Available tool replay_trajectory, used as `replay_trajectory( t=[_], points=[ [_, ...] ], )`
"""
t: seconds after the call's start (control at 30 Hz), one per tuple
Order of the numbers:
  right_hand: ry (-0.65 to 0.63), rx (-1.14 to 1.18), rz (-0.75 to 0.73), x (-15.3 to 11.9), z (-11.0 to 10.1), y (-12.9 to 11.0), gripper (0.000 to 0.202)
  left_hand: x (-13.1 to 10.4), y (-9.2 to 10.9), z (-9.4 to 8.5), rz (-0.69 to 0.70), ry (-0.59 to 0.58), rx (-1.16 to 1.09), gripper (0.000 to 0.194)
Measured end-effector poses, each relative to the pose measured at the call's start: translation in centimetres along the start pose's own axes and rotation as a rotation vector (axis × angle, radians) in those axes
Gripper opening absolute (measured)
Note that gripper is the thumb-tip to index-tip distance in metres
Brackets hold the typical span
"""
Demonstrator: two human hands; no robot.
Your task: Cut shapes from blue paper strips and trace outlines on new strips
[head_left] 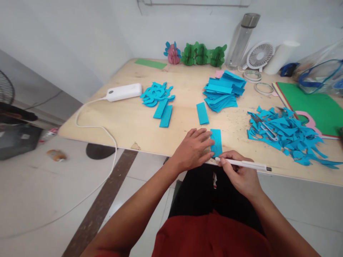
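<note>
A small blue paper strip (217, 141) lies upright to my view at the table's front edge. My left hand (193, 149) rests flat with its fingers apart, the fingertips on the strip's left side. In my right hand (238, 171) is a white pen (246, 164), its tip at the lower end of the strip. Faint curved lines show on the paper. Just beyond lies another blue strip (202, 113), and behind it a stack of folded blue paper (224, 91). Cut blue shapes (157, 93) with two strips (165, 116) below them lie to the left.
Blue scraps (292, 135) with a cutter and pink-handled scissors (309, 121) lie right, beside green sheets (313, 103). A white power bank (124, 92) with a cable is at left. Paper figures (201, 54), a bottle (242, 43) and a small fan (259, 55) stand at the back.
</note>
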State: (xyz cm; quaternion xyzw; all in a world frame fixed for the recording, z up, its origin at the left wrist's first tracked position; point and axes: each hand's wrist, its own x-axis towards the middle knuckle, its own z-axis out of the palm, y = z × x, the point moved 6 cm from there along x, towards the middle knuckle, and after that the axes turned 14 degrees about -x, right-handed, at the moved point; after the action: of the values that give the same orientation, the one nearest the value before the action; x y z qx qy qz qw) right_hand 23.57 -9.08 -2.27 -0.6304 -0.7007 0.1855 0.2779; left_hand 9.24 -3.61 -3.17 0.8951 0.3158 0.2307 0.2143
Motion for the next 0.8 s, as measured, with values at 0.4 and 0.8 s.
replay_trajectory(
  t=[0.4, 0.8],
  points=[
    [-0.011, 0.013, 0.023, 0.01, 0.15, 0.09, 0.015, -0.02, 0.02, -0.01, 0.005, 0.003, 0.007, 0.027],
    [0.018, -0.045, -0.027, 0.20, -0.08, -0.52, 0.015, 0.00, -0.05, 0.04, -0.003, 0.002, 0.002, 0.028]
  ],
)
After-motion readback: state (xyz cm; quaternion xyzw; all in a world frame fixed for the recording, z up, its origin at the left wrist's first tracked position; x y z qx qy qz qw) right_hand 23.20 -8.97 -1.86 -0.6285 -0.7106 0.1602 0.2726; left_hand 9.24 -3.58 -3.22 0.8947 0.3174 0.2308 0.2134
